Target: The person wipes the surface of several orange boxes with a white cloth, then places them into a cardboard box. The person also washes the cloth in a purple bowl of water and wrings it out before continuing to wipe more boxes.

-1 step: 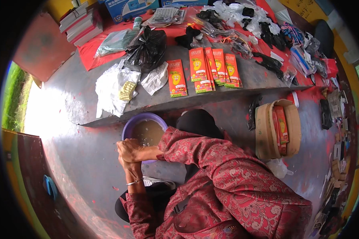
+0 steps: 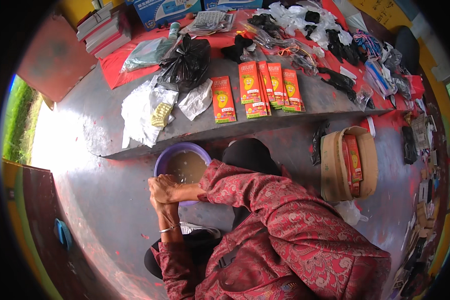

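Basin (image 2: 171, 150), purple and holding murky brown water, sits on the floor against the edge of the grey worktop (image 2: 110, 130), exactly where the frame an instant earlier had it; nothing has shifted, so the work looks paused at the rim. The right hand (image 2: 161, 187) is wrapped over the left hand (image 2: 158, 204) at the basin's near edge. Whether the left hand is open or curled I cannot tell, since its fingers are covered. The red patterned sleeve (image 2: 245, 192) hides the basin's right side.
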`<act>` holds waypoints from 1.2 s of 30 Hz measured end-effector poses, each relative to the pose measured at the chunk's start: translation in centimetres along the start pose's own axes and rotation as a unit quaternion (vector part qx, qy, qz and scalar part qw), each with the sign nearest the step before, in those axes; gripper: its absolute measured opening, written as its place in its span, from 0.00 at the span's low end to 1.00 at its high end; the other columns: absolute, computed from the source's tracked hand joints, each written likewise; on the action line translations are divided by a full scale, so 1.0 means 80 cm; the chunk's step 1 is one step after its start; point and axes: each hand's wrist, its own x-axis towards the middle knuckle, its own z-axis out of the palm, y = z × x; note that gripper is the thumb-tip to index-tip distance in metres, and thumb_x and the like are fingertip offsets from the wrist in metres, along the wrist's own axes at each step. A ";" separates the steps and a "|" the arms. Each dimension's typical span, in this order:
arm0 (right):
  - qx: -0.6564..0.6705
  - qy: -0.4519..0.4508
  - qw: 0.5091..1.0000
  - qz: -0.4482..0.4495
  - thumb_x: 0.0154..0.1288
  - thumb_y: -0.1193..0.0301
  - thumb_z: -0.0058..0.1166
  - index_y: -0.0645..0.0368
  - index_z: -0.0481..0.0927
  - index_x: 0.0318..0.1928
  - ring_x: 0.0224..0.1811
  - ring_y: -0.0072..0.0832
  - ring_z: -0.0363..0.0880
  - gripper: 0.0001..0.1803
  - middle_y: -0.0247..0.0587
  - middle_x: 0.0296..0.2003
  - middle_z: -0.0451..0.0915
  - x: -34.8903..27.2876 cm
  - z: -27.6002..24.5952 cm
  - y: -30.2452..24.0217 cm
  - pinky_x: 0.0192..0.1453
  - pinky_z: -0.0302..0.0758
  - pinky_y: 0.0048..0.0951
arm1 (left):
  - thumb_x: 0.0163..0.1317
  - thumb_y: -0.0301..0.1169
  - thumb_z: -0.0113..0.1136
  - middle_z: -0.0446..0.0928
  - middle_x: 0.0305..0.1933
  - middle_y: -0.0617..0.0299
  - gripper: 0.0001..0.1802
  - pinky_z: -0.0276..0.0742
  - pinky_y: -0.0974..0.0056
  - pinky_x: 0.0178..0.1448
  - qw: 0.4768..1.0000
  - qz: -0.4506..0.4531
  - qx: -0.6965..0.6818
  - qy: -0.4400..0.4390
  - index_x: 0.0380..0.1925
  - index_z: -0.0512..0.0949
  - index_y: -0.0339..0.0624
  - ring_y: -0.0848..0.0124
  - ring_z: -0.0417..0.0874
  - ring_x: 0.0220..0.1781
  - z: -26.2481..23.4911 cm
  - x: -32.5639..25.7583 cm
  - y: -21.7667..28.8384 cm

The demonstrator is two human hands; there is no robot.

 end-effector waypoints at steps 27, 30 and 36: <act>0.529 0.066 0.821 0.204 0.54 0.70 0.55 0.57 0.76 0.30 0.30 0.22 0.75 0.04 0.34 0.28 0.77 0.057 -0.096 0.008 0.31 0.72 0.23 | 0.60 0.33 0.57 0.77 0.38 0.56 0.12 0.77 0.69 0.38 0.920 -0.108 -0.357 0.116 0.38 0.73 0.36 0.70 0.78 0.36 -0.002 -0.021 0.098; 0.600 0.071 0.782 0.155 0.56 0.72 0.54 0.59 0.76 0.29 0.26 0.22 0.73 0.04 0.35 0.26 0.76 0.071 -0.098 0.033 0.29 0.71 0.22 | 0.60 0.29 0.55 0.75 0.44 0.53 0.13 0.77 0.64 0.44 0.926 -0.133 -0.344 0.075 0.43 0.69 0.36 0.66 0.77 0.41 0.004 -0.020 0.087; 0.540 0.030 0.836 0.088 0.60 0.70 0.54 0.60 0.72 0.30 0.23 0.21 0.73 0.08 0.37 0.24 0.75 0.052 -0.075 0.002 0.27 0.73 0.23 | 0.59 0.33 0.56 0.68 0.56 0.51 0.32 0.72 0.62 0.50 0.891 -0.156 -0.422 -0.066 0.60 0.55 0.36 0.62 0.73 0.53 0.019 -0.029 0.127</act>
